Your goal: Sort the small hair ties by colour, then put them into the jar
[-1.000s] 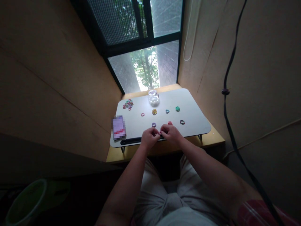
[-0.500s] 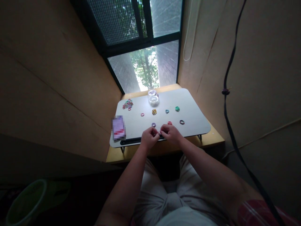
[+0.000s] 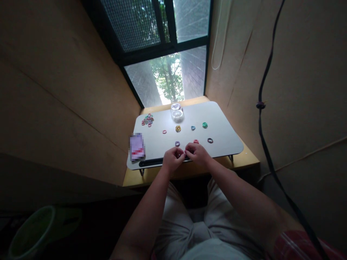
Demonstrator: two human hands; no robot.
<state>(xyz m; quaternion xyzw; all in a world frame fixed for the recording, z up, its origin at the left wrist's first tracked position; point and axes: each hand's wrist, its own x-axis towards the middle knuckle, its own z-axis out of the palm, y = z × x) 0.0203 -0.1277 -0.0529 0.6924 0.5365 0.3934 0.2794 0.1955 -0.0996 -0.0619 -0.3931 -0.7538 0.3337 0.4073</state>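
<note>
My left hand (image 3: 173,159) and my right hand (image 3: 197,153) meet at the front edge of the white table (image 3: 225,126), fingers pinched together. Between their fingertips is a small pinkish hair tie, mostly hidden by the fingers. Just beyond them lie a purple hair tie (image 3: 177,143) and a coral-red bunch of hair ties (image 3: 195,141), partly covered by my right hand. A dark hair tie (image 3: 210,141) is off to the right. Farther back sit a pink one (image 3: 164,131), a yellow bunch (image 3: 178,128), a blue one (image 3: 193,128) and a green bunch (image 3: 205,125).
A mixed pile of coloured hair ties (image 3: 148,120) occupies the back left corner. A clear plastic jar (image 3: 177,113) stands at the back by the window. On the left lies a blurred purple package (image 3: 137,147). A black slot (image 3: 150,163) runs along the front edge.
Both hands stay in the same place, with only slight finger movement. A pale pinkish bit showed between the fingertips half a second ago and is more hidden now.
</note>
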